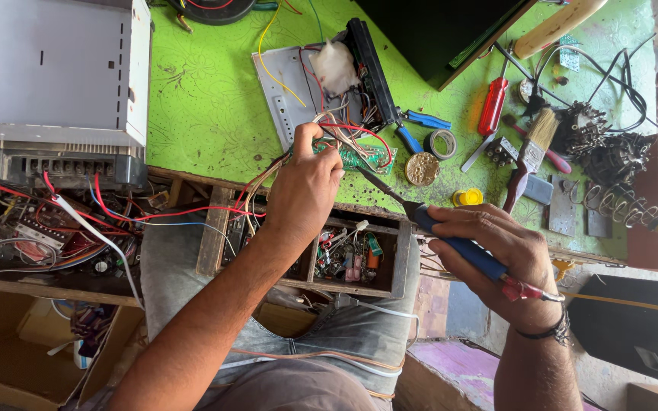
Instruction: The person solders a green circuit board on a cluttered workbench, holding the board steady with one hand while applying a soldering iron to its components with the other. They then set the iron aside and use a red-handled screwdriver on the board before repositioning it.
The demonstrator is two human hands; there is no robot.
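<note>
The person's left hand (304, 186) reaches over the front edge of the green surface (207, 99), fingers pinched on a small green circuit board (359, 156) with a bundle of red, white and brown wires (344, 129) trailing from it. The right hand (500, 255) is wrapped tight around the blue handle of a soldering iron (451, 240), whose dark tip points up to the board; whether it actually touches the board I can't quite tell. Just right of the board lies a round brass-coloured tin (422, 168), then a roll of tape (442, 143), a red screwdriver (492, 106) and a paintbrush (531, 152). Below the hands, an open wooden drawer (344, 259) holds small parts. A grey metal chassis (62, 72) sits at the far left.
</note>
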